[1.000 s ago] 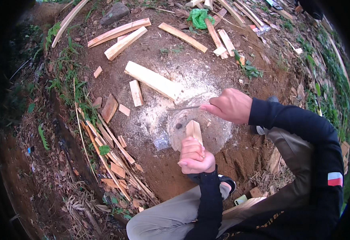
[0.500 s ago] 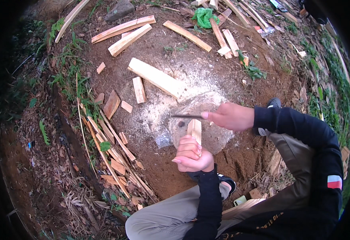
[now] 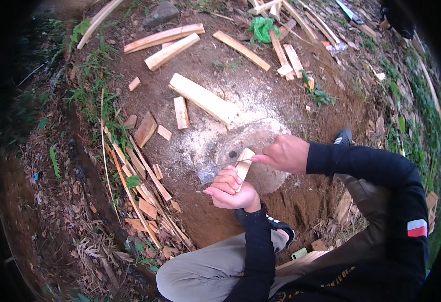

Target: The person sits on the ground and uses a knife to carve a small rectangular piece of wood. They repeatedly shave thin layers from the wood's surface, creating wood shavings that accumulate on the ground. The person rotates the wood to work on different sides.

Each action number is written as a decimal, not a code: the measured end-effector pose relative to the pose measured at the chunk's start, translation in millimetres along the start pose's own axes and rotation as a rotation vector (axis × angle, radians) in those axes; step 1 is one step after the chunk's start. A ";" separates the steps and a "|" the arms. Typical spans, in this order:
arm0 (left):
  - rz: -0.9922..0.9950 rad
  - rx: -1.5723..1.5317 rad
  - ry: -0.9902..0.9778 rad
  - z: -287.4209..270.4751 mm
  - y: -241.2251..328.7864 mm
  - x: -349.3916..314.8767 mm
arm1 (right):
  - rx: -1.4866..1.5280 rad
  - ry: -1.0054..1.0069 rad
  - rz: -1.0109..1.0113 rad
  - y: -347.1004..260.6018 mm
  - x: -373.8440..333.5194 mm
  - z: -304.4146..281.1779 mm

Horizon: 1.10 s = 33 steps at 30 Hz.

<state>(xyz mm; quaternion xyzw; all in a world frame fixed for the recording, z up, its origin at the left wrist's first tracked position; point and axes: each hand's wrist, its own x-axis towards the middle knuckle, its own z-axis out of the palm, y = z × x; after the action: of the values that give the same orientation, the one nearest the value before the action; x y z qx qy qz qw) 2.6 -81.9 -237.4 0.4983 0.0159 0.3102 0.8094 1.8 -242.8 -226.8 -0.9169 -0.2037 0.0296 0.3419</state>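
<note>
My left hand (image 3: pixel 232 192) is wrapped round a short, pale wood block (image 3: pixel 244 168), which tilts up and away from me. In my closed right hand (image 3: pixel 287 155) is a knife; its thin blade (image 3: pixel 226 164) points left and lies across the upper part of the block. The knife's handle is hidden inside my fingers. Both hands are above a round, flat block (image 3: pixel 271 180) dusted with pale sawdust; whether it is wood or stone I cannot tell. A crumpled clear plastic wrapper (image 3: pixel 207 175) lies at its left edge.
A thick plank (image 3: pixel 203 98) and small offcuts lie beyond my hands on sawdust-strewn soil. Several wood strips (image 3: pixel 147 189) are heaped at left. More planks, a green plastic bag (image 3: pixel 262 28) and a saw (image 3: pixel 349 10) are farther off. A phone (image 3: pixel 301 252) lies by my legs.
The knife's blade has come down from above the block's end onto its upper part, and my right hand is slightly lower. My left hand and the block have shifted a little left and tilted.
</note>
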 end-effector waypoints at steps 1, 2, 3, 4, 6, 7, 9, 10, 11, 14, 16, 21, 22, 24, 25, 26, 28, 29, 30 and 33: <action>-0.014 -0.026 -0.006 -3.6 1.0 2.9 | -0.036 0.009 -0.010 -3.0 1.1 0.2; -0.036 -0.050 -0.008 -4.3 5.2 3.1 | -0.072 0.011 -0.012 -8.7 -0.7 -0.9; -0.027 -0.047 0.002 -2.2 5.4 2.7 | -0.114 0.027 -0.007 -14.2 -3.1 -1.9; -0.009 -0.031 -0.016 -0.2 5.6 2.1 | -0.157 0.042 -0.001 -19.8 -6.2 -2.9; 0.017 -0.003 -0.039 2.0 5.4 -1.9 | -0.225 0.067 0.007 -29.2 -10.1 -5.4; -0.001 -0.016 -0.043 0.6 6.8 -1.5 | -0.246 0.084 0.009 -33.5 -9.8 -4.5; 0.008 -0.022 -0.099 1.9 7.5 -4.4 | -0.382 0.104 -0.005 -32.8 -16.0 -3.8; 0.020 -0.027 -0.126 3.9 7.4 -3.0 | -0.486 0.110 -0.029 -28.3 -15.3 -3.4; 0.038 -0.019 -0.144 0.1 7.8 -0.8 | -0.581 0.113 -0.056 -25.5 -15.6 1.7; -0.033 -0.090 -0.205 -5.6 10.9 -4.9 | -0.569 -0.073 0.194 -23.0 -21.5 1.6; -0.016 -0.092 -0.224 -10.8 8.4 -3.1 | -0.605 0.052 0.051 -38.2 -23.7 3.8; -0.081 -0.143 -0.259 -6.9 12.2 -6.8 | -0.441 0.089 0.091 -56.8 -30.8 8.5; -0.077 -0.162 -0.263 -3.4 13.6 -7.7 | -0.371 0.040 0.215 -55.1 -32.0 8.9; -0.053 -0.138 -0.257 -7.3 8.9 -5.5 | -0.544 0.096 0.180 -35.3 -30.6 24.1; -0.041 -0.127 -0.254 -9.7 7.4 -3.4 | -0.551 -0.025 0.289 -28.3 -26.1 21.2; -0.112 -0.161 -0.214 -15.1 6.5 2.8 | -0.548 -0.147 0.395 -24.5 -20.1 23.9; -0.244 -0.242 -0.126 -18.5 11.0 17.8 | -0.489 0.055 0.281 -53.5 -25.5 0.9; -0.436 -0.380 -0.092 -15.8 11.7 25.9 | -0.482 0.108 0.282 -52.4 -32.6 -1.7; -0.543 -0.541 -0.138 -15.8 20.2 38.2 | -0.474 0.163 0.265 -62.8 -28.3 -11.7; -0.813 -1.025 -0.307 -13.8 44.6 56.3 | 0.310 0.099 0.665 -83.2 -29.8 -42.9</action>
<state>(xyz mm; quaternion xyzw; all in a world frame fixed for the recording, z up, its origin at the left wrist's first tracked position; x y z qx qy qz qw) 21.6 -27.8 -192.1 0.0438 -0.0622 -0.1254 0.9892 -46.6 -224.1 -143.4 -0.8705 0.1292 0.1252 0.4580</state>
